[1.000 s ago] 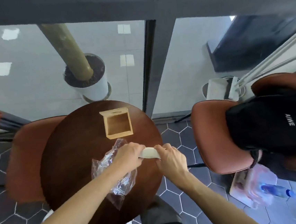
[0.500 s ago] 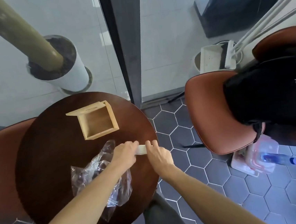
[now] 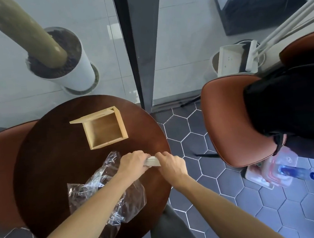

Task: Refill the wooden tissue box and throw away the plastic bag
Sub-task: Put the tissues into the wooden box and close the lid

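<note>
Both hands hold a small stack of tissues (image 3: 153, 161) above the near right part of the round desk (image 3: 42, 168). The left hand (image 3: 132, 162) has its grip curled over the stack's left end, and the right hand (image 3: 171, 165) has its grip pinching the right end. The wooden tissue box (image 3: 105, 130) sits open and empty farther back on the desk, its lid raised at the far side. The emptied plastic bag (image 3: 110, 198) lies crumpled under the left forearm. The tissues look light and soft, likely to sag or fan apart, so holding them at both ends, squeezed flat, suits lowering them into the box. The bag is thin, slippery film, best gathered in a fist.
</note>
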